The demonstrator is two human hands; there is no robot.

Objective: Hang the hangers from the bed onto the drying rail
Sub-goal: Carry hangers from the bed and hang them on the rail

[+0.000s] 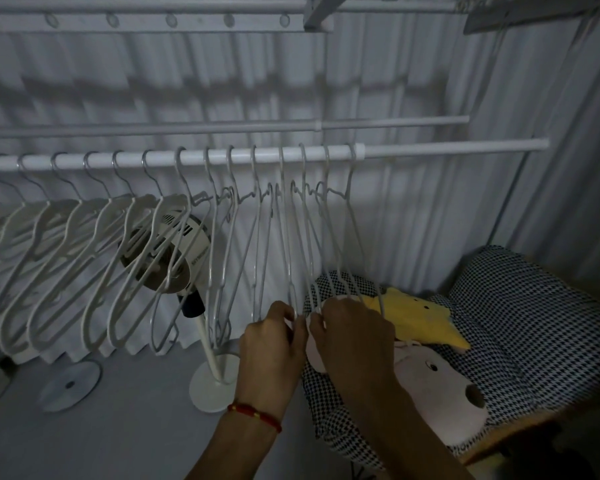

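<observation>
Hangers (302, 244), thin, light, stiff wire that looks springy and prone to tangle, hang hooked on rail (257, 155), left hand (274, 344) and right hand (350, 336) pinching their bottom bars; best held at bar or hook neck.

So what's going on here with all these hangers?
A person is hanging thin white wire hangers on a white drying rail. Both hands are down at the bottoms of the rightmost few, which already hook over the rail: the left hand pinches one lower bar and the right hand grips the others, seemingly spacing them out. Thicker white plastic hangers fill the rail's left end. A white standing fan is behind, with a checked cushion to the right.
</observation>
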